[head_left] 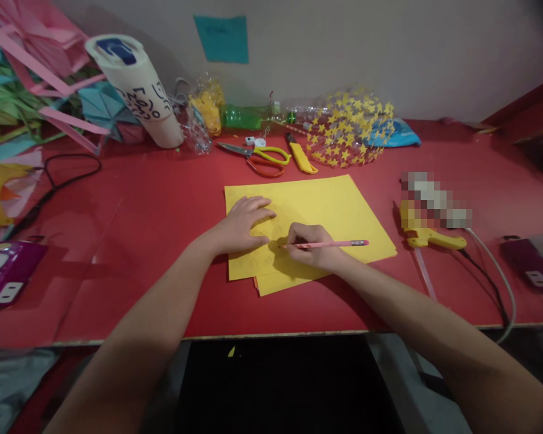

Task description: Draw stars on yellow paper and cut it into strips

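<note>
Yellow paper sheets (335,208) lie overlapped near the front of the red table, with faint pencil marks on their left part. My left hand (244,226) rests flat on the left side of the top sheet, fingers spread. In my right hand (314,246) is a pink pencil (339,244), its eraser end pointing right and its tip on or close to the paper, just right of my left hand. Beyond the sheets are scissors (265,158) with yellow and red handles and a yellow box cutter (302,155).
A white tumbler (140,90) and folded coloured paper (40,66) stand at the back left. A green bottle (244,117) and star-dotted clear wrap (348,129) lie along the wall. On the right are a yellow glue gun (434,237) and its cord; purple power outlets (11,271) sit left.
</note>
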Demonstrator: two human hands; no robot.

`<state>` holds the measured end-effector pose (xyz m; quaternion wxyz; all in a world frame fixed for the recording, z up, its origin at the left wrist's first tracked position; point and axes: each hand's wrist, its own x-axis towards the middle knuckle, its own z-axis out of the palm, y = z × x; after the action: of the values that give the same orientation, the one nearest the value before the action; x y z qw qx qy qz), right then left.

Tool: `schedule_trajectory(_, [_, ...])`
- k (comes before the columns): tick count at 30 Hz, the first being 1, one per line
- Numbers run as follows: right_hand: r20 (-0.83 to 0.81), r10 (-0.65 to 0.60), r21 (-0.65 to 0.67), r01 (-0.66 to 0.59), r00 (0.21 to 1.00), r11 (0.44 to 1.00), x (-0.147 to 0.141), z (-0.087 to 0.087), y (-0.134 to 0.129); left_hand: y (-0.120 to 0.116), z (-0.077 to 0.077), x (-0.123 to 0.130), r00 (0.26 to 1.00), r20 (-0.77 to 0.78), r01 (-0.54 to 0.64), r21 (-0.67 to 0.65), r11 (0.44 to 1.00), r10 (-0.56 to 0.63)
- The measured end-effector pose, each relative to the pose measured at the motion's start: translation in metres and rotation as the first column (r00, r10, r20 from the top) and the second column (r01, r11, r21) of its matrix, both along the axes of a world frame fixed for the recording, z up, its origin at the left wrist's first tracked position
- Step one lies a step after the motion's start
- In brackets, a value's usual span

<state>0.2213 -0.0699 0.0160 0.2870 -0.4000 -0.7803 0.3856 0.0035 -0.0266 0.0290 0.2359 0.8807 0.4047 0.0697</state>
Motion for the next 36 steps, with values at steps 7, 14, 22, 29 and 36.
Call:
schedule_trajectory(7, [-0.044,-0.026,-0.050,0.023,0.999,0.998,0.000,-0.001,0.000,0.001,-0.001,0.000,1.000,0.012,0.003,0.012,1.000,-0.003])
schedule_trajectory(14, [-0.201,-0.301,-0.294,0.236,0.932,0.926,0.003,0.008,0.006,0.003,-0.002,-0.004,1.000,-0.013,-0.016,-0.002,1.000,0.016])
schedule_trajectory(22, [-0.120,0.004,-0.240,-0.033,0.993,0.970,0.005,0.008,0.000,0.003,-0.002,-0.004,0.999,-0.041,-0.024,0.025,0.999,0.025])
schedule_trajectory(29, [-0.103,0.041,-0.154,-0.057,0.994,0.986,0.003,0.005,0.001,0.001,-0.001,-0.002,1.000,-0.004,0.011,-0.013,1.000,-0.011])
schedule_trajectory(36, [-0.087,0.078,-0.135,-0.090,0.993,0.987,0.003,0.005,0.000,0.001,-0.001,-0.001,1.000,0.001,0.004,-0.022,1.000,-0.004])
